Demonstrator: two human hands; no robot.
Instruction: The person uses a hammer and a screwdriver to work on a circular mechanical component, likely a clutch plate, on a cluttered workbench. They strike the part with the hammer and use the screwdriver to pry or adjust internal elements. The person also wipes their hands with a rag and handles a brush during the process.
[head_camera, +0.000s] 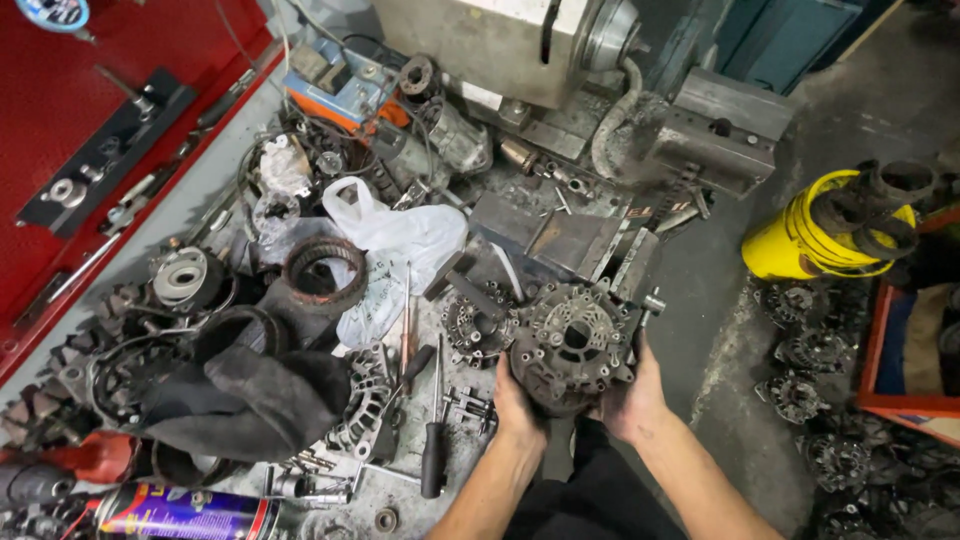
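Both hands, left hand (518, 400) and right hand (632, 398), have fingers clamped on the grimy alternator (572, 345) at the tabletop (455, 440) edge, apparently lifted clear; keep it level, palms under its weight.

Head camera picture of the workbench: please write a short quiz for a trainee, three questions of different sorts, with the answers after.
1. True or false: both hands hold the round alternator at the edge of the workbench.
2. Multiple choice: what lies beside the left hand, on the bench? A) a black-handled screwdriver B) a red hammer C) a green bottle
3. Fill in: the bucket on the floor, beyond the right hand, is ____ in colour.

Key: 1 true; 2 A; 3 yellow
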